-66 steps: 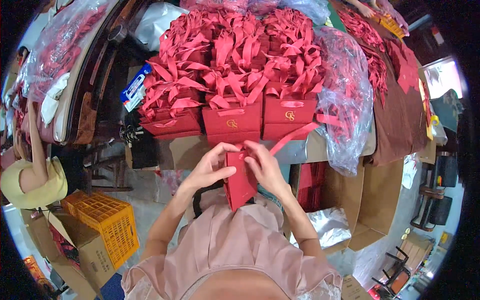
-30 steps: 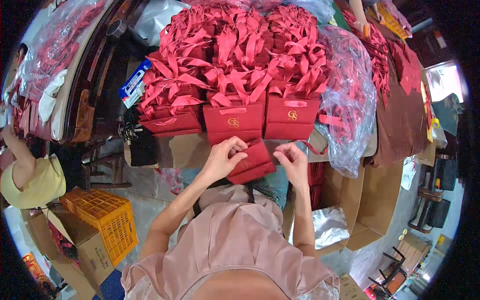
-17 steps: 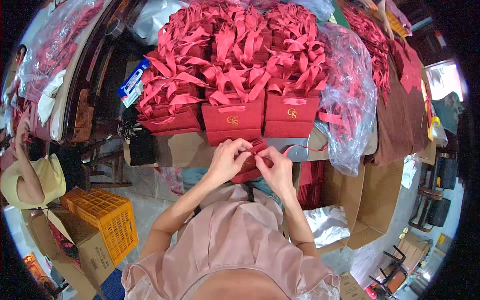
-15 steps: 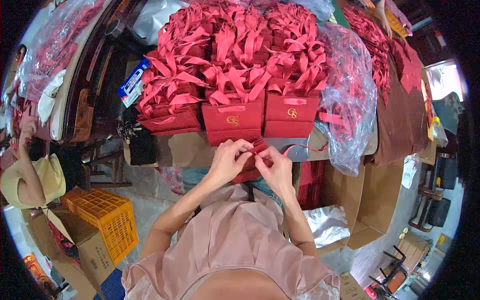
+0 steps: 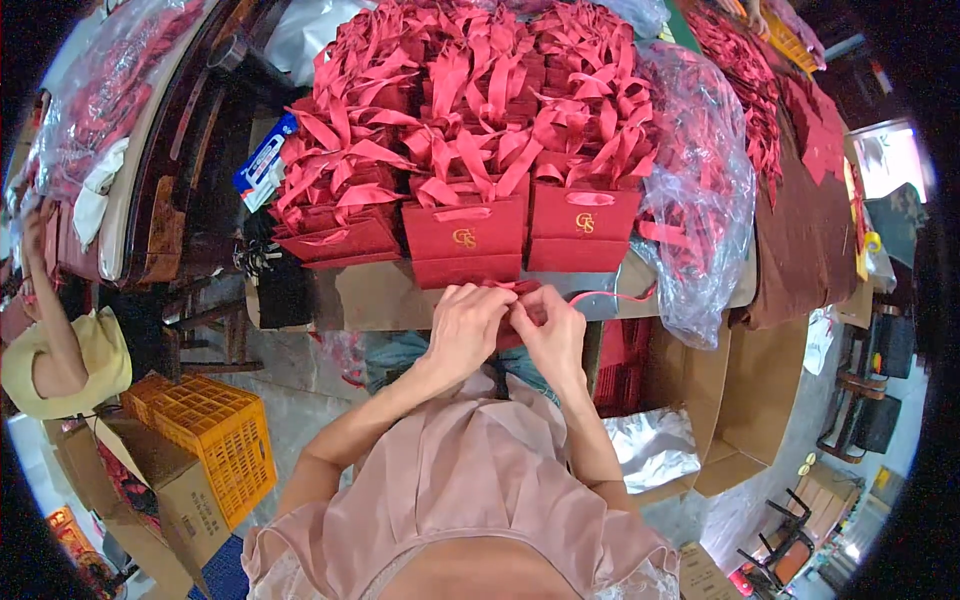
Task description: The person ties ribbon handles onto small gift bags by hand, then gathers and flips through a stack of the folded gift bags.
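Observation:
At the near edge of the table, my left hand and my right hand meet with bent, pinching fingers on a small red paper bag. Most of this bag is hidden behind the fingers, so what exactly the fingertips pinch cannot be made out. A thin red ribbon lies on the table just right of my right hand. Just beyond my hands stand packed rows of red gift bags with gold emblems and satin ribbon handles.
Right of the rows lies a clear plastic bag of red ribbons. Open cardboard boxes stand below the table at the right. An orange crate is on the left, near a co-worker's arm. A blue-and-white package sits beside the bags.
My hands have drawn closer together, and less of the held bag shows between them. The co-worker's hand at the left has moved up and away.

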`<state>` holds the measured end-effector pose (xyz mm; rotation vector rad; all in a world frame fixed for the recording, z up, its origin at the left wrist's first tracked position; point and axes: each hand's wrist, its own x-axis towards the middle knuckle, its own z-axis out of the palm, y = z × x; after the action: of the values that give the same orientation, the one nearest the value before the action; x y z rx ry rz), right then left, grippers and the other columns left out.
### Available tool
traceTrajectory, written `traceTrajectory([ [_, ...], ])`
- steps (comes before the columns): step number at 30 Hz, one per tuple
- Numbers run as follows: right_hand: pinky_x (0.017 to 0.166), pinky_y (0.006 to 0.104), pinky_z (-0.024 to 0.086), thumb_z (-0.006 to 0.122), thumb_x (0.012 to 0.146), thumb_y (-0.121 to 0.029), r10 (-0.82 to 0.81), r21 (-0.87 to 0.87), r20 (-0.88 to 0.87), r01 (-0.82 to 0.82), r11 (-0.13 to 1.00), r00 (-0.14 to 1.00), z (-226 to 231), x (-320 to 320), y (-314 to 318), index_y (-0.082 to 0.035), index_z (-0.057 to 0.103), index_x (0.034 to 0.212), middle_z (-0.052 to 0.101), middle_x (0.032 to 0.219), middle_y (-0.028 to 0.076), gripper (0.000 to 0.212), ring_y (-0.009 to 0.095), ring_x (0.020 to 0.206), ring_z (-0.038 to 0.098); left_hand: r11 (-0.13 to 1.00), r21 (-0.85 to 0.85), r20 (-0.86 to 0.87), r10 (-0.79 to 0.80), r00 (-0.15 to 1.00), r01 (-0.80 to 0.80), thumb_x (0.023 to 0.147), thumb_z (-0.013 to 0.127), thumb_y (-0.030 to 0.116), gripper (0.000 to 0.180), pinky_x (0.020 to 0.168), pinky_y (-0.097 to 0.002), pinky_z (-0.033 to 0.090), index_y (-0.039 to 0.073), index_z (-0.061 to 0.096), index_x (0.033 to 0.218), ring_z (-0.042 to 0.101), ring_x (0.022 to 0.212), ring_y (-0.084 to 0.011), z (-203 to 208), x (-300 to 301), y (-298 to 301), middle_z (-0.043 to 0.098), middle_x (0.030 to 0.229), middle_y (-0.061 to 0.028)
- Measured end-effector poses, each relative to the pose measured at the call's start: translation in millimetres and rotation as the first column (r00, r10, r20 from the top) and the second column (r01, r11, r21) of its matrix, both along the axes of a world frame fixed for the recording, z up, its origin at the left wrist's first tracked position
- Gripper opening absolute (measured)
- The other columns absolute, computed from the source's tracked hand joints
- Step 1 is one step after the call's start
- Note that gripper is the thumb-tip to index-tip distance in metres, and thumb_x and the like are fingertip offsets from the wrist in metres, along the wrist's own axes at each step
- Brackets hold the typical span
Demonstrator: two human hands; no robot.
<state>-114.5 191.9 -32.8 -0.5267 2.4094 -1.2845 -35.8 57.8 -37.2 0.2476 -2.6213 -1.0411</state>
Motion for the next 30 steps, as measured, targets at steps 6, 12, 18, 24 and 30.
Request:
traceTrajectory([
  [6, 0.065, 0.0314, 0.055, 0.077, 0.083, -0.007, -0.013, -0.116, -0.062, 0.006, 0.993, 0.998, -1, 1, 1, 0.001, 0.064, 0.092, 0.072, 0.08, 0.012, 0.017, 0.018, 0.069, 0.07, 0.983, 0.182, 0.104, -0.051, 0.993, 0.031, 0.088, 0.064, 0.005, 0.016, 0.077, -0.0414, 0.043, 0.007, 0.065, 0.103, 0.065, 0.086, -0.0268, 0, -1, -12, 0.073, 0.091, -0.0066],
  [12, 0.059, 0.033, 0.053, 0.082, 0.077, -0.011, 0.054, -0.082, -0.225, -0.074, 0.994, 0.973, 10, -6, 4, -0.004, 0.067, 0.092, 0.057, 0.09, 0.009, 0.022, 0.023, 0.069, 0.064, 0.982, 0.181, 0.099, -0.065, 0.993, 0.046, 0.086, 0.063, 0.004, 0.014, 0.076, -0.043, 0.043, 0.007, 0.062, 0.1, 0.063, 0.083, -0.0294, 3, -2, -14, 0.072, 0.091, -0.008],
  [18, 0.061, 0.0299, 0.05, 0.075, 0.084, -0.01, 0.223, -0.071, -0.143, -0.235, 0.97, 0.964, 21, -26, 14, -0.002, 0.073, 0.091, 0.059, 0.088, 0.009, 0.011, 0.019, 0.073, 0.064, 0.995, -0.023, 0.02, -0.098, 0.995, 0.098, 0.084, 0.064, 0.005, 0.011, 0.076, -0.0407, 0.043, 0.009, 0.063, 0.094, 0.059, 0.078, -0.0278, 14, 3, -10, 0.069, 0.087, -0.007],
  [24, 0.069, 0.037, 0.051, 0.072, 0.086, -0.017, 0.336, 0.006, -0.037, -0.336, 0.942, 0.941, 15, -41, 18, -0.008, 0.078, 0.094, 0.064, 0.084, 0.012, 0.014, 0.027, 0.076, 0.065, 0.958, -0.278, -0.074, -0.095, 0.993, 0.071, 0.076, 0.065, 0.011, 0.018, 0.086, -0.0394, 0.04, 0.013, 0.067, 0.094, 0.057, 0.093, -0.0209, 17, 3, -4, 0.067, 0.093, -0.001],
  [30, 0.07, 0.0322, 0.048, 0.075, 0.082, -0.014, 0.377, -0.114, 0.179, -0.361, 0.926, 0.909, 0, -58, 13, -0.007, 0.079, 0.092, 0.062, 0.081, 0.008, 0.013, 0.02, 0.076, 0.061, 0.939, -0.333, -0.175, -0.153, 0.973, 0.087, 0.077, 0.066, 0.01, 0.022, 0.092, -0.0415, 0.036, 0.014, 0.069, 0.098, 0.057, 0.093, -0.0183, 12, 1, -9, 0.064, 0.092, 0.0027],
])
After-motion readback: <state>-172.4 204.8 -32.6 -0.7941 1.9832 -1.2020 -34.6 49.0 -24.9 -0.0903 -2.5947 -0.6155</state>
